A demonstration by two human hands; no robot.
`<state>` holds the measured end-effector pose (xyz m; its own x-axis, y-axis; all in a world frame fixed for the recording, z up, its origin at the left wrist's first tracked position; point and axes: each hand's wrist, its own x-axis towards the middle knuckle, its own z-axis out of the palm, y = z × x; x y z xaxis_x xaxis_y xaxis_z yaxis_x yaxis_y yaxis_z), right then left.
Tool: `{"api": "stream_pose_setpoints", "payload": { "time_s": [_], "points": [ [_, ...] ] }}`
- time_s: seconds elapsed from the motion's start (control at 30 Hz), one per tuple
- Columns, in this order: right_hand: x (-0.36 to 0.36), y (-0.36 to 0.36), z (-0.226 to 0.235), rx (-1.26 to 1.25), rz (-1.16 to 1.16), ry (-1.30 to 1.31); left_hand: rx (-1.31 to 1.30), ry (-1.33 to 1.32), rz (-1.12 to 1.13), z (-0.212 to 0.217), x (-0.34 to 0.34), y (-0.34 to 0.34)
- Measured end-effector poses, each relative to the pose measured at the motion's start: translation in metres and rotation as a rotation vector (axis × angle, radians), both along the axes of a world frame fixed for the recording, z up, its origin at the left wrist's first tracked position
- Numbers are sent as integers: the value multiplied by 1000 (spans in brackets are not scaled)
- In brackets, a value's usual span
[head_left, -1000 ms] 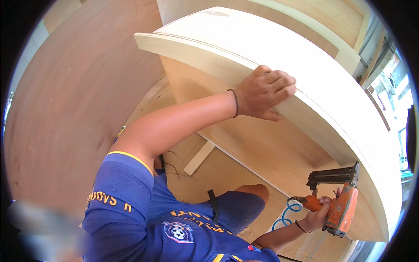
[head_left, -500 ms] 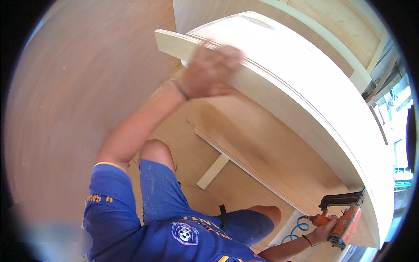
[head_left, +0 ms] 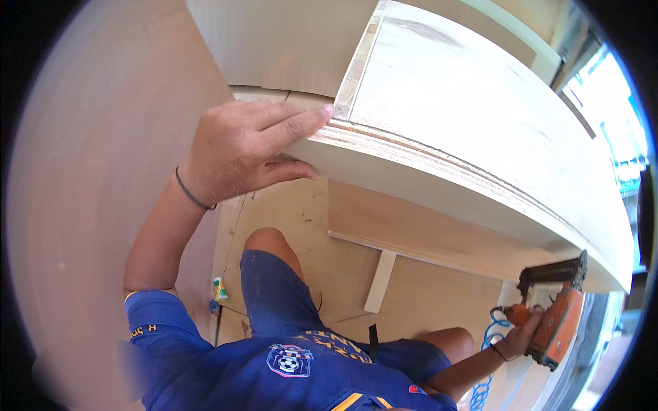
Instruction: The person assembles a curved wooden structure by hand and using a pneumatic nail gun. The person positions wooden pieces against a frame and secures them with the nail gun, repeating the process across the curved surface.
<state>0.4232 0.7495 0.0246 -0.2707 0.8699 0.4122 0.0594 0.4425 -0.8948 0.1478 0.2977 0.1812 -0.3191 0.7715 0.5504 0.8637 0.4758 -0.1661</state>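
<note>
My left hand (head_left: 240,144) is at the left end of a long pale plywood strip (head_left: 411,177). Its fingers lie over the top edge and its thumb is against the front face, hiding that end. The strip runs along the near edge of a wide white-topped panel (head_left: 459,89). At the lower right, my right hand (head_left: 526,332) grips an orange and black air nail gun (head_left: 562,322). The gun's dark nose end is close to the right part of the strip.
A blue coiled air hose (head_left: 483,390) hangs below the nail gun. Under the panel, a short wooden batten (head_left: 381,281) lies on the brown floor board (head_left: 295,212). A large wood-toned panel (head_left: 103,171) stands along my left. A small green and white tube (head_left: 219,288) lies beside my leg.
My left hand has slid left along the strip, from a blurred sweep to a still hold at its end. The view has shifted, and the nail gun stays in my right hand.
</note>
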Motion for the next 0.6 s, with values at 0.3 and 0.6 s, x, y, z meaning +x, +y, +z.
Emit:
{"api": "stream_pose_setpoints", "payload": {
  "time_s": [0.3, 0.6],
  "points": [
    [-58, -142, 72, 147, -12, -115, -2, -344, -64, 0, -69, -40],
    [-50, -216, 88, -112, 179, -30, -66, -267, -24, 19, -32, -25]
  ]
}}
